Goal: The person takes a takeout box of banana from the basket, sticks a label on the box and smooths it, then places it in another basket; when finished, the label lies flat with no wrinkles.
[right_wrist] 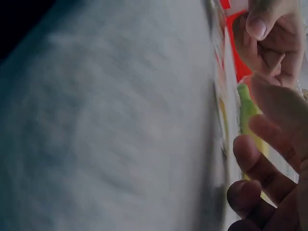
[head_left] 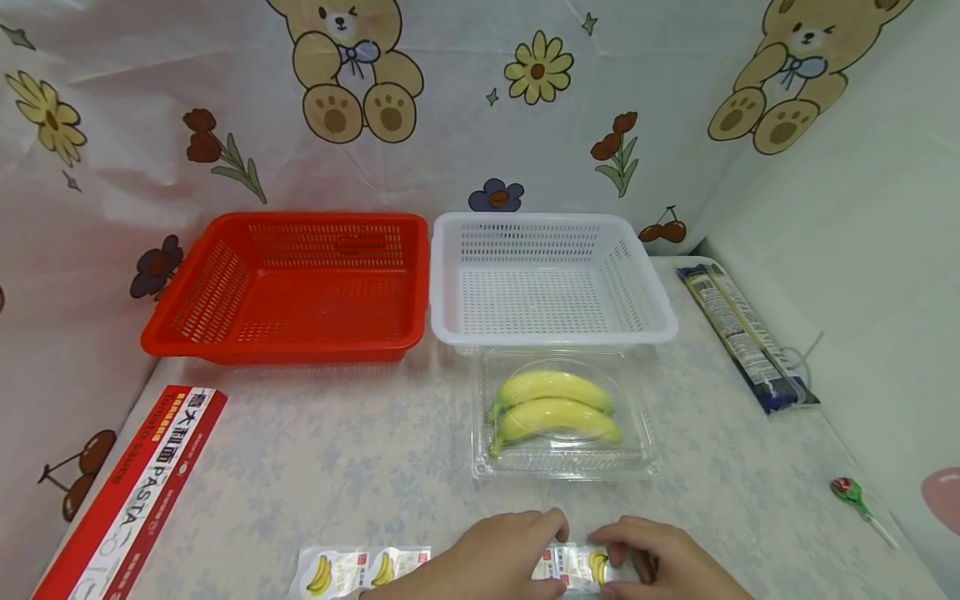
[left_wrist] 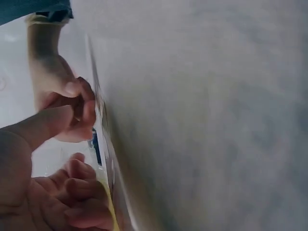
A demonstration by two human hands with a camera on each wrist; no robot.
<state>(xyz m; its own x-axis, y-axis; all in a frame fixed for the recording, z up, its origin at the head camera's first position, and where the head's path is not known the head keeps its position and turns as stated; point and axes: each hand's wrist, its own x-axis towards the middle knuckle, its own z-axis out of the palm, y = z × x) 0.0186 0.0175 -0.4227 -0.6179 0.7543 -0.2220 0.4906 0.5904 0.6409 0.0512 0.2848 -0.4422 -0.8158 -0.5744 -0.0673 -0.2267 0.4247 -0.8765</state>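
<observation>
Two hands flank label strip, fingers bent.

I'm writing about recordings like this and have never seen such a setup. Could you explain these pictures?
There is no robot here, just a person's left hand and right hand. The wide picture comes from a camera worn on the head; the two close, sideways-looking ones come from cameras on the left and right wrists.

On the table, a red basket and a white basket stand side by side. In front of the white one is a clear box with two bananas. A pasta box lies left; a long packet and a lollipop lie right.

Both hands are at some banana-printed labels. Neither seems to grip anything: thumb and fingers are apart.
</observation>
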